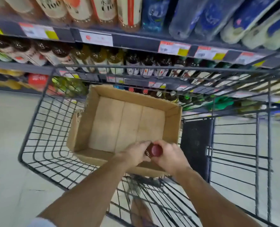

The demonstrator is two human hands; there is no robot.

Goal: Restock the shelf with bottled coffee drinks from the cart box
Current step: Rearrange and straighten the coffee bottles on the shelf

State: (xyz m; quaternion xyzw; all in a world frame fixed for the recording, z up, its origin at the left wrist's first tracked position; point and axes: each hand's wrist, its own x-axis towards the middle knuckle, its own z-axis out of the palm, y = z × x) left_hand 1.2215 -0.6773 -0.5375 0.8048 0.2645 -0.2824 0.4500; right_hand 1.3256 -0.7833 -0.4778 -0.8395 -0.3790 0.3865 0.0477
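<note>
Head view, bottle: you are holding one bottle, red cap up, between both hands, over the near wall of the box.
Left hand: gripping its side.
Right hand: gripping beside the cap.
Advice: be lifting it upright toward the shelf ahead of your hands.

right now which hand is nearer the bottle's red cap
Right. The right hand curls round the bottle right beside its red cap; the left hand grips the body on the other side, a little farther off.
</note>
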